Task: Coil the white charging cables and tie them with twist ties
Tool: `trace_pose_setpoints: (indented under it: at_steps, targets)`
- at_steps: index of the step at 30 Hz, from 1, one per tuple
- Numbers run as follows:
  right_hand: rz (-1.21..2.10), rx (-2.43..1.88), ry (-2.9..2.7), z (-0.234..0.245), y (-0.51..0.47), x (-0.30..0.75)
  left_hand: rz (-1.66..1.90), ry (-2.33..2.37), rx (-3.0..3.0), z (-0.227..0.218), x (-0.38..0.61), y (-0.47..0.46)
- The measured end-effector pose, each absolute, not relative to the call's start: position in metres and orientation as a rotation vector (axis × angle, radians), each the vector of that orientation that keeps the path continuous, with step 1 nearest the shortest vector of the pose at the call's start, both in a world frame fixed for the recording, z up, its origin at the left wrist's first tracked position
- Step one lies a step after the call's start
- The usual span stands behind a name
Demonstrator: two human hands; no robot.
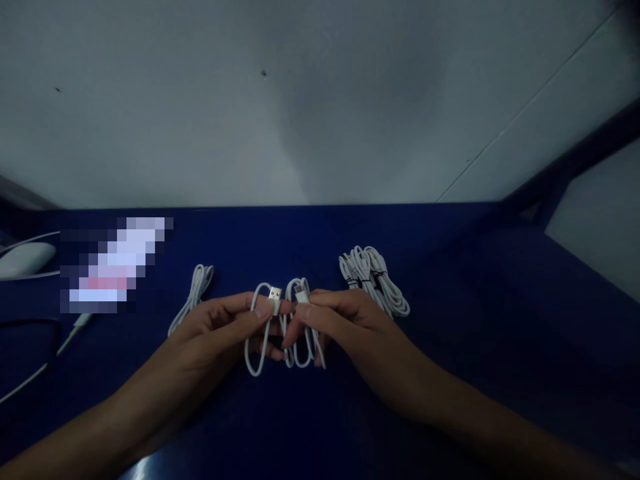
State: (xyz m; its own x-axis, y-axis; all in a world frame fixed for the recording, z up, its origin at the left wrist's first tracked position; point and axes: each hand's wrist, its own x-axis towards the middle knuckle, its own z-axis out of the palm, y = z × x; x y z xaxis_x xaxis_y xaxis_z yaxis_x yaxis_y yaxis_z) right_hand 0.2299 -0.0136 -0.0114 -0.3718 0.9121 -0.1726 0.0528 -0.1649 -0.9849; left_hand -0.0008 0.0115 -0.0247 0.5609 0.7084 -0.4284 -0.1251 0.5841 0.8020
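Between my two hands is a white USB cable (257,367), gathered in loops above the blue table. My left hand (215,330) pinches it near the metal USB plug, which points away from me. With thumb and fingers closed, my right hand (345,320) grips the other connector (301,295) and some of the loops. Just beyond my left hand lies a coiled white cable (199,283), partly hidden by that hand. Past my right hand rest several bundled white cables (373,277) with black ties around them.
The blue table (320,427) meets a grey-white wall (200,120) at the back. On the left are a blurred-out bright device (117,260) with a cable (37,373) leading from its lower end, and a rounded white object (27,259).
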Motion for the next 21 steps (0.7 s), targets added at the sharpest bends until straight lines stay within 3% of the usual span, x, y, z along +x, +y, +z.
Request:
trace_pose_setpoints:
  at_steps: [21]
  targets:
    - [1.233,-1.326,-1.497,-0.014,-0.02,0.2241,0.616,0.864,0.801,-0.0237,0.0006,0.0118]
